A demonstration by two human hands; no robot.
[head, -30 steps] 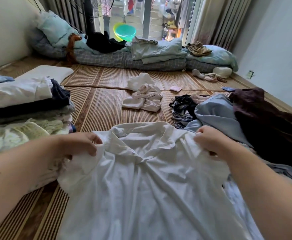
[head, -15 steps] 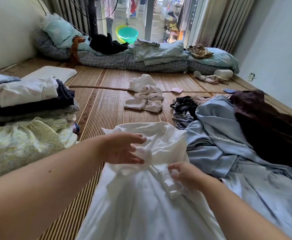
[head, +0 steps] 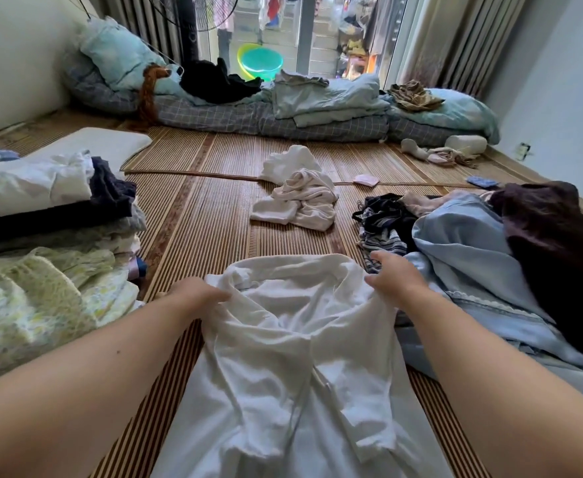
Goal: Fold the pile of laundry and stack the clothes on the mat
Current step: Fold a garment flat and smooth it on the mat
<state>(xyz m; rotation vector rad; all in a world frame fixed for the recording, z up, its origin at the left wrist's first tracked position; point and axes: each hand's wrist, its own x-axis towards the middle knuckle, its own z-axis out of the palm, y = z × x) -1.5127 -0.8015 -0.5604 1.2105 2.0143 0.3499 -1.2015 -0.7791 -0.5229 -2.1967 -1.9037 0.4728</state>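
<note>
White shirt (head: 297, 326) is now folded narrow, and 2 hands, left hand (head: 198, 295) and right hand (head: 395, 276), grip its sides, so folding has moved along.

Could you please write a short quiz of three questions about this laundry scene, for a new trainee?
1. True or false: both hands hold the white shirt.
2. Which side has the folded stack? A) the person's left B) the person's right
3. Fill in: the shirt lies on a woven ____.

Key: 1 true: left hand and right hand grip its top edge. 2 A. 3 mat.
</note>
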